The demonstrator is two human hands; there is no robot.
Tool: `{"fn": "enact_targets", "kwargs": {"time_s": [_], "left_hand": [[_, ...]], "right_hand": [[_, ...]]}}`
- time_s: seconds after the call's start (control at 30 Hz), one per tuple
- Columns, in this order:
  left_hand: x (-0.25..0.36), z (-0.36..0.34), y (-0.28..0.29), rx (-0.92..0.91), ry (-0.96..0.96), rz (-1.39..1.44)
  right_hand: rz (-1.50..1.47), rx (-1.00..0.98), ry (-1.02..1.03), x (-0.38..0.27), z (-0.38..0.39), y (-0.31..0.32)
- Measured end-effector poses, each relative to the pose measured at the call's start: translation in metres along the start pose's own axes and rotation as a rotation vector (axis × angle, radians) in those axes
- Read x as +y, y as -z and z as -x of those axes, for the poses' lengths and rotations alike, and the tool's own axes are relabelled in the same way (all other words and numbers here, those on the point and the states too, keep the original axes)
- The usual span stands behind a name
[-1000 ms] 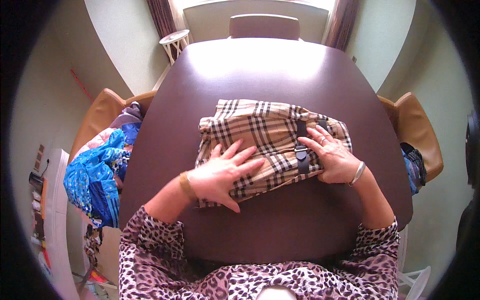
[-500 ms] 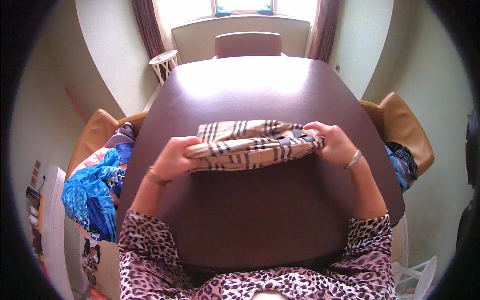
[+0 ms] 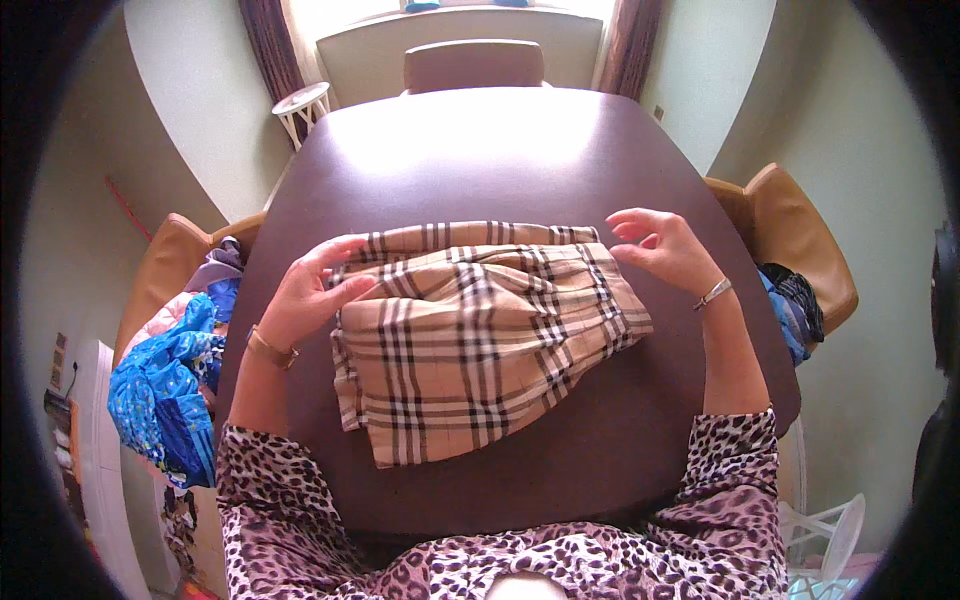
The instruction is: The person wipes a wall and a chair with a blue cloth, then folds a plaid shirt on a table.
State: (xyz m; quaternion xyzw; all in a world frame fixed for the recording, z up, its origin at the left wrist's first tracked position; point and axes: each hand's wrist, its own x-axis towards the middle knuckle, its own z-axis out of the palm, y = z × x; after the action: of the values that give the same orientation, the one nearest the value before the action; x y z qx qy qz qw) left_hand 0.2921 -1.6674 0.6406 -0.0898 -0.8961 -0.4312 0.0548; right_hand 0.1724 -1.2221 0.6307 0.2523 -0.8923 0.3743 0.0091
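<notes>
A beige plaid garment (image 3: 460, 340) with black and white checks, skirt-like with a gathered waist at its right end, lies loosely spread on the dark table (image 3: 480, 500). Its wider hem falls to the left and toward me, and a folded strip runs along the far side. My left hand (image 3: 305, 300) is at the far left corner, thumb and fingers apart over the cloth; whether it touches cannot be told. Just beyond the waist end, my right hand (image 3: 662, 250) hovers with fingers curved and apart, holding nothing.
On a tan chair (image 3: 160, 260) at the left lies a pile of clothes with a bright blue jacket (image 3: 160, 400). Another tan chair (image 3: 810, 250) at the right holds dark and blue clothes (image 3: 790, 310). A brown chair (image 3: 473, 65) stands at the far end, near a white stool (image 3: 300, 100).
The plaid garment was held bunched and narrow between both hands. Now it lies spread toward me on the table, and both hands have let go. The whole view has shifted slightly.
</notes>
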Motion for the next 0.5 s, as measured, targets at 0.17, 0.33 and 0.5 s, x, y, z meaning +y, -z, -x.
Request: {"fn": "enact_targets", "kwargs": {"time_s": [0.17, 0.33, 0.5], "left_hand": [[0.040, 0.016, -0.028, -0.399, -0.327, -0.115], [0.073, 0.045, -0.084, -0.513, -0.324, -0.614], [0.079, 0.058, -0.101, -0.435, -0.343, -0.567]], "right_hand": [[0.085, -0.472, 0.292, -0.030, 0.006, -0.009], [0.426, -0.621, 0.201, -0.034, 0.026, -0.038], [0.370, -0.553, 0.248, -0.048, 0.028, -0.038]]}}
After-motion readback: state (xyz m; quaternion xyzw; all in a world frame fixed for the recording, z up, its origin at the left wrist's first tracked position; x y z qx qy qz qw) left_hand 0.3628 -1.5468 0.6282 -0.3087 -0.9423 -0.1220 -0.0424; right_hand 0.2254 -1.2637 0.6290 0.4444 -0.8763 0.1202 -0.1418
